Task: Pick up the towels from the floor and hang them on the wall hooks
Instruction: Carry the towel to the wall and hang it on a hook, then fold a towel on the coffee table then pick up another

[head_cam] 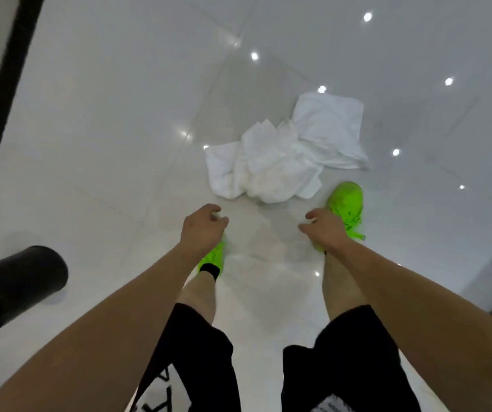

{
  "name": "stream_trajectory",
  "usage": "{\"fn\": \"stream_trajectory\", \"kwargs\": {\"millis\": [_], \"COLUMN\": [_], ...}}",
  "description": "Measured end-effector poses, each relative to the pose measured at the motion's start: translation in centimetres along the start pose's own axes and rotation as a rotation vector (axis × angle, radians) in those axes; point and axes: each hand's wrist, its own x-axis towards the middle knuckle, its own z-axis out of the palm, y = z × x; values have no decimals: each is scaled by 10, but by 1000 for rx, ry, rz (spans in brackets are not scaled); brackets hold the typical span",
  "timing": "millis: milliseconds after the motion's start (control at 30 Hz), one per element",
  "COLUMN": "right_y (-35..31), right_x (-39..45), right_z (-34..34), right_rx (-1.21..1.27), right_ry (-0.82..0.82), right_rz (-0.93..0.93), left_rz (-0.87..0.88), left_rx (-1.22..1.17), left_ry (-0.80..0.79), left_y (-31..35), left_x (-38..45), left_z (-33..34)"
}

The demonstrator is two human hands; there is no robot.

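Note:
White towels lie in a crumpled heap on the glossy white tile floor, just ahead of my feet. One flatter towel spreads out at the heap's far right. My left hand hangs above the floor, short of the heap's near left edge, fingers loosely curled and holding nothing. My right hand is level with it on the right, fingers apart and empty. Neither hand touches the towels. No wall hooks are in view.
My feet in bright green shoes stand just behind the heap, the right one close to its edge. A black cylindrical bin stands at the left. A dark vertical strip runs up the left side.

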Motion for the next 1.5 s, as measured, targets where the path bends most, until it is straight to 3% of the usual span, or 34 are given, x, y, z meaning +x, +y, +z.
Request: {"fn": "stream_trajectory", "kwargs": {"millis": [200,333,467,600,733,967,1167,1300,1500], "right_y": [11,13,13,14,-11,-130,-187,-173,-128], "right_x": [180,255,260,197,115,-27,-182,-287,-436], "right_z": [-28,-12,12,18,-17,-142,-224,-249,-282], "right_rx": [-33,-38,15,0,12,203,97,79,257], "right_ry": [-5,-95,-116,-129,-117,225,504,795,1014], "right_rz": [1,-97,-94,-97,-147,-304,-470,-464,-448], "left_rz": [-225,-186,-143,-116,-36,243,699,1040,1342], "left_rx": [-188,-201,-213,-110,18,0,40,257,395], "left_ry": [-8,-48,-69,-77,-83,-51,13,51,-1], "left_y": [16,46,73,93,122,200,263,295,321], "left_x": [99,143,154,131,87,-24,-143,-231,-381], "left_z": [112,168,185,159,96,-34,-116,-160,-179]}}
